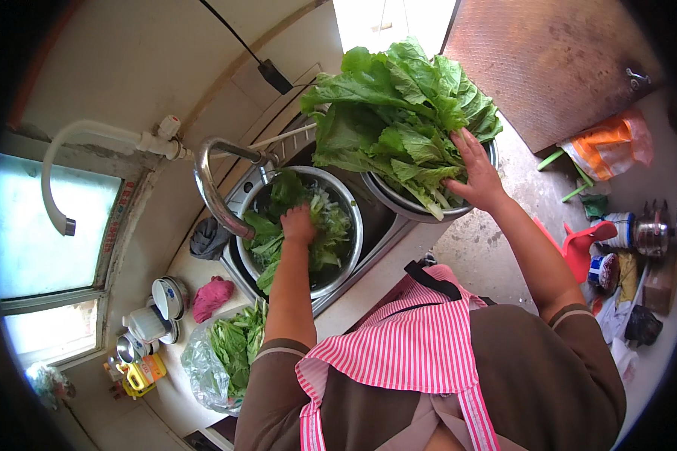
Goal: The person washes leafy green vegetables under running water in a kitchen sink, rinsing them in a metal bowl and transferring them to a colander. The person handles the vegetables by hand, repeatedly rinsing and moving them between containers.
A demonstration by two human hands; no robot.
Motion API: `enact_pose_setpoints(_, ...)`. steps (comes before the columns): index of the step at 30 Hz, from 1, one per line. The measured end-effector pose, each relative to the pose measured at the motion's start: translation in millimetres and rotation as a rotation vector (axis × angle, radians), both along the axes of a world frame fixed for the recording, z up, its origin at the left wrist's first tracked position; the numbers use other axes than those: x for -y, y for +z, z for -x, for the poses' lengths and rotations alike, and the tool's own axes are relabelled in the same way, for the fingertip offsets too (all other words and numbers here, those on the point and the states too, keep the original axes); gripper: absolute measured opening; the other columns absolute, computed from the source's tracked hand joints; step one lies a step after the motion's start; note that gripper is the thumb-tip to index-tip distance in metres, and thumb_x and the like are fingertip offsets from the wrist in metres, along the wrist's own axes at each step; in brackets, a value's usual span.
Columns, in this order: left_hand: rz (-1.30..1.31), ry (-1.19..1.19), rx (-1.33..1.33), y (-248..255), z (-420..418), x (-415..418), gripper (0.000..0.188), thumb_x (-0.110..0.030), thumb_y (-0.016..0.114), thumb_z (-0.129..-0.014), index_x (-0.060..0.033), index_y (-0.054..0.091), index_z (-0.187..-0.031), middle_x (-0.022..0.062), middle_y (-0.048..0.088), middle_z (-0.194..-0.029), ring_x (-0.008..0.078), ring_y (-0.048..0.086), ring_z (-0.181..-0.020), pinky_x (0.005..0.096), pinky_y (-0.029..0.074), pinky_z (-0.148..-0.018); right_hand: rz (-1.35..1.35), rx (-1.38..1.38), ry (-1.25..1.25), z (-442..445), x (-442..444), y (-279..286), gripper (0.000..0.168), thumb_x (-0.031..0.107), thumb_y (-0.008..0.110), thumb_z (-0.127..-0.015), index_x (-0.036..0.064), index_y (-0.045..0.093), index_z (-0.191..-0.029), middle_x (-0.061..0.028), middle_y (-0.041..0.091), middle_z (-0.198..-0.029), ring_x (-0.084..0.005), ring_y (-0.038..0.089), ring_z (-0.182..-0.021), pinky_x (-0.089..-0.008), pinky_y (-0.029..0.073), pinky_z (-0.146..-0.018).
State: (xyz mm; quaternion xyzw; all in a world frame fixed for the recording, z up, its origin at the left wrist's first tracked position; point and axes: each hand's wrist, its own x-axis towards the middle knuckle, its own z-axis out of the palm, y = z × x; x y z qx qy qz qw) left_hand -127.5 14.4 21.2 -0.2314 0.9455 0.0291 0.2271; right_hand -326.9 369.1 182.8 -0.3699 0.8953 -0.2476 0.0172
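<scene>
A round metal basin (356, 225) of water with green leaves in it sits in the sink under a curved metal faucet (203, 180). My left hand (298, 224) reaches into this basin among the leaves (265, 225); its fingertips are partly hidden, so its grip is unclear. To the right, a large heap of leafy greens (395, 113) rises over a second metal basin (423, 213). My right hand (475, 169) rests against the right side of that heap, fingers spread and thumb on the lower stalks. Whether it grips any leaf cannot be told.
On the counter left of the sink lie a clear plastic bag of greens (203, 366), a pink cloth (213, 299), a grey cloth (209, 239) and stacked bowls (168, 299). A white pipe faucet (53, 158) juts from the wall. A red dustpan (581, 248) stands at the right.
</scene>
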Motion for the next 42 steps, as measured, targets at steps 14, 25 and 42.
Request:
enact_pose_setpoints(14,-0.170,0.353,-0.591,138,-66,-3,0.042,-0.039,0.073,-0.068,-0.0070,0.065,-0.095,0.0173,0.066,-0.081,0.0364,0.063,-0.078,0.0436,0.049,-0.068,0.042,0.006,0.019,2,-1,1,0.088,0.031,0.071,-0.069,0.019,0.025,-0.143,-0.0134,0.024,-0.146,-0.0338,0.024,-0.135,-0.0405,0.030,-0.107)
enact_pose_setpoints(25,0.057,-0.357,0.125,56,-50,-66,0.106,-0.035,0.080,-0.060,-0.0339,0.015,-0.145,0.0176,-0.002,-0.152,0.0370,0.012,-0.138,0.0629,0.013,-0.105,-0.005,0.010,0.012,2,-1,1,0.088,0.032,0.070,-0.070,0.019,0.024,-0.143,-0.0135,0.022,-0.147,-0.0327,0.023,-0.135,-0.0396,0.030,-0.107)
enact_pose_setpoints(42,-0.503,0.325,-0.451,69,-53,-18,0.042,-0.019,0.070,-0.064,-0.0021,0.063,-0.103,0.0182,0.066,-0.088,0.0312,0.065,-0.086,0.0390,0.050,-0.075,0.038,-0.022,0.047,3,-2,-2,0.087,0.034,0.069,-0.071,0.019,0.024,-0.143,-0.0140,0.022,-0.147,-0.0340,0.022,-0.135,-0.0394,0.028,-0.108)
